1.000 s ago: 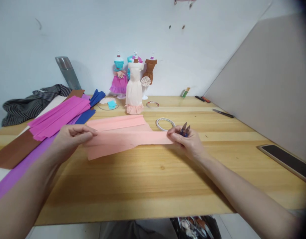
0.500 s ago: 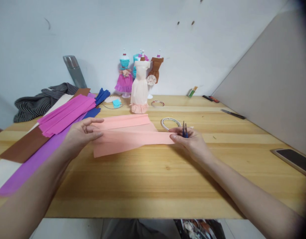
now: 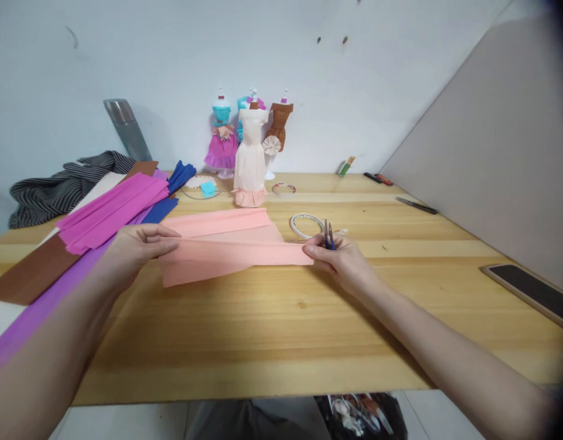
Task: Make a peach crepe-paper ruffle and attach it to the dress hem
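A strip of peach crepe paper (image 3: 245,252) is stretched level above the table. My left hand (image 3: 137,252) pinches its left end between thumb and fingers. At the right end, my right hand (image 3: 339,258) pinches the strip with thumb and forefinger. A small pair of blue-handled snips (image 3: 329,235) is also tucked in my right hand, its two tips pointing up; most of the handle is hidden. Behind the strip, more peach crepe paper (image 3: 226,223) lies on the table. Just beyond my right hand rests a white roll of tape (image 3: 308,225).
Small dress forms in paper dresses (image 3: 251,146) stand by the wall. Crepe paper sheets (image 3: 112,211), striped cloth (image 3: 47,189) and a flask (image 3: 127,129) are on the left. A knife (image 3: 416,205) and a phone (image 3: 533,290) lie on the right of the table (image 3: 245,342).
My left fingertips have closed more tightly on the paper's left end. The whole view has shifted slightly, so things appear further left. Both hands keep hold of the strip.
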Tool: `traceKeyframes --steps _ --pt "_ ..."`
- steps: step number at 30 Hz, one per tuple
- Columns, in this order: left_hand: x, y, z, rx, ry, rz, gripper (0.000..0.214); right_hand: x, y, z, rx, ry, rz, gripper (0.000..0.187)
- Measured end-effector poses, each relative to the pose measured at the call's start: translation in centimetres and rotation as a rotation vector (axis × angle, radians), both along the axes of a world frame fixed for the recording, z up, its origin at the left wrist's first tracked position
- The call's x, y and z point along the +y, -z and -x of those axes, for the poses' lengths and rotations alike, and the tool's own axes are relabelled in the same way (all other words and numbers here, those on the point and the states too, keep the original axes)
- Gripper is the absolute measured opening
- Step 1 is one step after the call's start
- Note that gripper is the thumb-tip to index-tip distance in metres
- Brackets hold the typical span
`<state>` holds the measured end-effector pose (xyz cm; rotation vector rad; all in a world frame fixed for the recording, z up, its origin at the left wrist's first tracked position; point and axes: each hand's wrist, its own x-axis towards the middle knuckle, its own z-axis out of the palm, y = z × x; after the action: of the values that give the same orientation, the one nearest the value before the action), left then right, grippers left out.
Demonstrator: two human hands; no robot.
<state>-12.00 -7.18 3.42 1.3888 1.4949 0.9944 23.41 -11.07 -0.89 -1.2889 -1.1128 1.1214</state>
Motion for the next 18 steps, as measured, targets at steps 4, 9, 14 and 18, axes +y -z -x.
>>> traceKeyframes --steps 4,9,14,18 --pt "0.2 0.07 0.23 -0.046 0.002 0.016 0.038 -0.08 -0.23 0.24 0.071 -0.063 0.02 0.031" --pt "0.18 -0.03 0.6 -0.081 0.083 0.067 0.035 0.01 0.16 0.08 0.064 -0.093 0.013 0.033" --pt "0.24 0.01 0.82 -0.056 0.099 0.048 0.032 0.15 0.4 -0.08 0.034 -0.084 0.008 0.034" --pt "0.28 0.09 0.79 -0.091 0.084 0.074 0.033 0.07 0.2 0.09 0.048 -0.074 0.004 0.032"
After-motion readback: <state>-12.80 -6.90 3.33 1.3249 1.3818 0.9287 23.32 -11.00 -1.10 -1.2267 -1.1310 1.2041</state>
